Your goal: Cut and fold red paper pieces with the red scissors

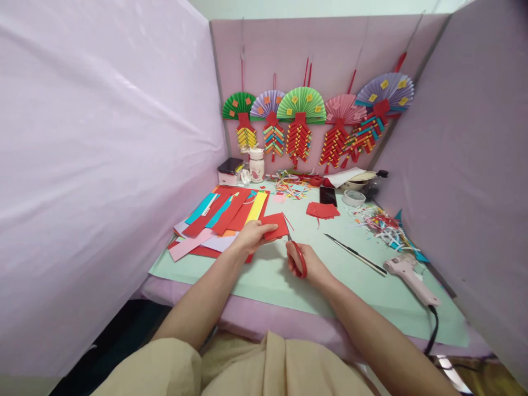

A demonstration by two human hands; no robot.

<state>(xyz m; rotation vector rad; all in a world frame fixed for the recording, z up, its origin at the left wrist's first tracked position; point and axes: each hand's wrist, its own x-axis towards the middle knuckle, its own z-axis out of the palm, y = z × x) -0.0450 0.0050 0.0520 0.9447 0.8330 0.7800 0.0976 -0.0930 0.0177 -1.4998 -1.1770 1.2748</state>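
Observation:
My left hand [252, 235] pinches a piece of red paper [275, 225] and holds it just above the pale green mat [264, 275]. My right hand [307, 265] is closed around the red handles of a pair of scissors [297, 257]. The scissor blades point up at the paper's right edge, where a thin red strip hangs off. A stack of cut red pieces [322, 209] lies further back on the mat.
Coloured paper sheets [223, 217] are piled at the left. A metal ruler [355, 254], a glue gun [410, 278] with its cord, paper scraps [381, 224], a phone [328, 195], a tape roll [353, 198] and a jar [256, 165] lie around. Paper fan decorations [301, 118] hang on the back wall.

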